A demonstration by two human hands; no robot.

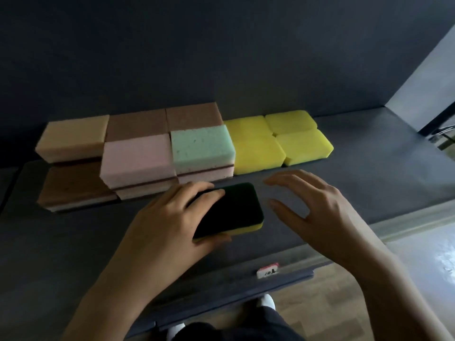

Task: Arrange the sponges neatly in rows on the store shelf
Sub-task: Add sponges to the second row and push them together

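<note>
As left hand [170, 217] grips green sponge [234, 207], stacked sponges [138, 156] sit behind.

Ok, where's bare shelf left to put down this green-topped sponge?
Widest bare patch: the shelf right of the yellow sponges, out to its right end. Another strip lies in front of them, under the open right hand. Back left is crowded with stacked sponges, tight against each other. The left hand grips the green-topped sponge.

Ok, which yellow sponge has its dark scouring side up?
The dark-green-topped yellow sponge, held by the left hand nearest the camera; the four yellow sponges behind it show plain yellow tops.
</note>
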